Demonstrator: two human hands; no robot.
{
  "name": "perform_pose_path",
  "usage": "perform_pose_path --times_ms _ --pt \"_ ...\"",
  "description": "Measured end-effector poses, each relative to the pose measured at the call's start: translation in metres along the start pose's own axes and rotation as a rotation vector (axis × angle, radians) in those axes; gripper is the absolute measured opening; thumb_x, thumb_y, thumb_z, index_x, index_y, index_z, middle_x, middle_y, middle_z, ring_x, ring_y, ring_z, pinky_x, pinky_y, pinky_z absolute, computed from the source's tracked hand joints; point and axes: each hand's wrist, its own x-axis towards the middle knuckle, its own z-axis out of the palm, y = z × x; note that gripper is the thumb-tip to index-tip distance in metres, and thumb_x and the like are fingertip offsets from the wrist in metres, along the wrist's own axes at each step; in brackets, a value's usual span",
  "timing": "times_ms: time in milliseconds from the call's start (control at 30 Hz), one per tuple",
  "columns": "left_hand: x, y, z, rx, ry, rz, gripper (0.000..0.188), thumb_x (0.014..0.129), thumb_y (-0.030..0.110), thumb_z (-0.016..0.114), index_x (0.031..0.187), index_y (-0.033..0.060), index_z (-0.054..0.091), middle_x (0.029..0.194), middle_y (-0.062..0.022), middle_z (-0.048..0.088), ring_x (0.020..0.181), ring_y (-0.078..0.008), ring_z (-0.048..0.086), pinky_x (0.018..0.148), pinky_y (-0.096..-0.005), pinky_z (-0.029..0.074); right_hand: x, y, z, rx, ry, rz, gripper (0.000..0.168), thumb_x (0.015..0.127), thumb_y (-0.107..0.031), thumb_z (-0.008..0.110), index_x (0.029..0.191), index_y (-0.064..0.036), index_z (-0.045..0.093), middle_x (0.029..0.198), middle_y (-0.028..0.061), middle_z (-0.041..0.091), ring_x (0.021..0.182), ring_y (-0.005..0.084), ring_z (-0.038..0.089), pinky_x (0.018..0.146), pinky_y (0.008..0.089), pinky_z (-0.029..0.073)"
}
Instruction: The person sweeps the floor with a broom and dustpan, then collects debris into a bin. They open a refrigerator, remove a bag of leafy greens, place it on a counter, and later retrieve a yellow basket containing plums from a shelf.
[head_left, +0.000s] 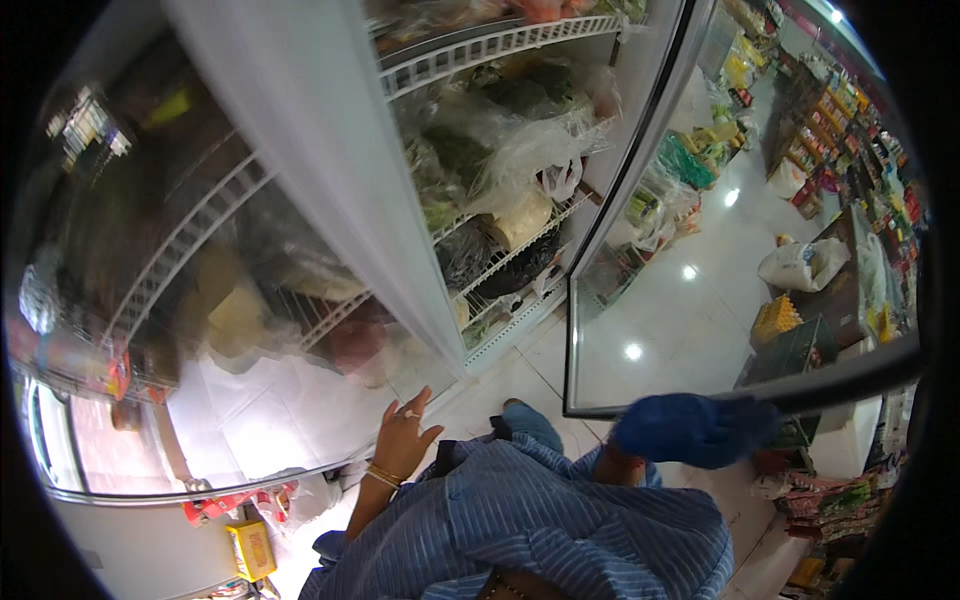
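Observation:
My left hand (405, 435), bare with a ring and bracelets, is raised with its fingers apart near the lower edge of a closed glass refrigerator door (285, 420); nothing is in it. My right hand (697, 431), in a blue glove, is at the lower frame of the opened glass door (592, 411); whether its fingers grip the frame is unclear. Between the doors, white wire shelves (510, 46) hold clear plastic bags of leafy greens (457, 154), a pale wrapped item (521, 219) and a black bag (521, 270).
A tiled floor (675, 315) lies beyond the open door's glass. Farther right are shelves of packaged goods (832, 120), a white sack (806, 264), stacked yellow trays (776, 319) and a white box (847, 439). A yellow box (251, 550) stands at lower left.

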Motion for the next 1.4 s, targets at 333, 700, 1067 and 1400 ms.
perform_pose_path --times_ms 333,700,1067,1400 --pt "0.106 0.087 -0.014 0.042 0.22 -0.088 0.055 0.076 0.023 0.055 0.124 0.0079 0.033 0.106 -0.0141 0.053 0.099 -0.0283 0.048 0.094 -0.0413 0.029 0.004 -0.032 0.263 0.434 -1.005 -0.496 0.065 0.052 -0.01 0.069 0.112 -0.02 0.049 0.128 0.0107 0.034 0.118 0.035 0.029 0.093 0.0424 0.03" --pt "0.088 0.09 0.008 -0.052 0.279 -0.418 0.051 0.076 0.023 0.055 0.121 0.0066 0.036 0.111 -0.0151 0.05 0.101 -0.0307 0.047 0.094 -0.041 0.03 0.025 0.006 0.322 0.607 -1.071 -0.637 0.034 0.055 -0.003 0.063 0.087 -0.014 0.061 0.107 0.004 0.053 0.099 0.0243 0.049 0.08 0.036 0.041" --pt "0.136 0.12 -0.035 0.09 0.325 -0.301 0.053 0.074 0.02 0.057 0.121 0.0068 0.038 0.108 -0.0126 0.052 0.095 -0.0326 0.049 0.089 -0.0414 0.034 0.058 -0.103 0.307 1.088 -0.937 -0.284 0.029 0.069 -0.021 0.062 0.095 -0.01 0.057 0.095 0.0122 0.055 0.082 0.0313 0.053 0.071 0.0363 0.044" --pt "0.163 0.15 -0.083 0.192 0.596 -0.108 0.056 0.067 0.013 0.062 0.118 0.0034 0.041 0.119 -0.011 0.044 0.104 -0.0277 0.044 0.087 -0.0365 0.037 0.048 -0.077 0.316 1.524 -1.134 0.295 0.02 0.073 -0.009 0.05 0.093 -0.007 0.053 0.084 0.0113 0.055 0.075 0.0276 0.053 0.069 0.0325 0.044"
